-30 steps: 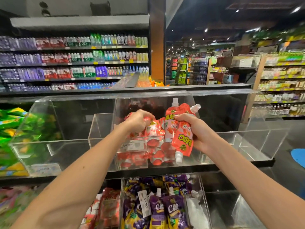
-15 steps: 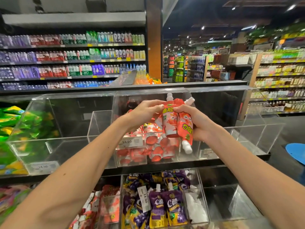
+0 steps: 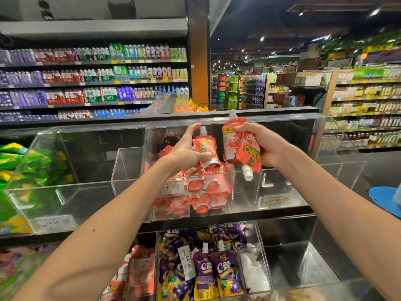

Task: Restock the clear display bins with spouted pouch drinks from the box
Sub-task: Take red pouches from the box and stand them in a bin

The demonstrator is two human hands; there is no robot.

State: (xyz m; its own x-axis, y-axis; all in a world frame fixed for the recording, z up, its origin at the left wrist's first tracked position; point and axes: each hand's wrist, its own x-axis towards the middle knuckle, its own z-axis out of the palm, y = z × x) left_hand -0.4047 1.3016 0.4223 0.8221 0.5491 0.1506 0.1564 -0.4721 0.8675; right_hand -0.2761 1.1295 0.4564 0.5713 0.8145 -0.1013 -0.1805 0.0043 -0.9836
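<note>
Since the left hand (image 3: 184, 149) is curled round a single red pouch (image 3: 206, 148), spout up, just above the heap of red pouches (image 3: 201, 196) in the middle bin (image 3: 234, 192), the step in hand looks like setting that one down among its fellows. To do it well, the pouch should probably go in base first and be lowered into a gap near the front wall, not dropped. These soft packs slump and slide, and one that lands on its spout may tip the others or roll over the low front edge. It would help to keep the printed face outward and the cap uppermost, matching how the stock lies, and to let go only once the pouch rests on the heap.

The right hand (image 3: 263, 146) is clamped on a pair of red pouches (image 3: 239, 146), one upright and one upside down with its white cap hanging below the fist. That inverted one will likely want turning before it goes in. The hand should stay beside the bin so the next pass is short. The supply box is not in view.

Half a second ago the two hands met at one bunch, the left fingers lying against the pouches that the right gripped. Now the hands are apart, the left has drawn one pouch off to its own side, and the right is left with two. The view has also tilted, so more of the lower bin of purple pouches (image 3: 217, 272) shows.
</note>
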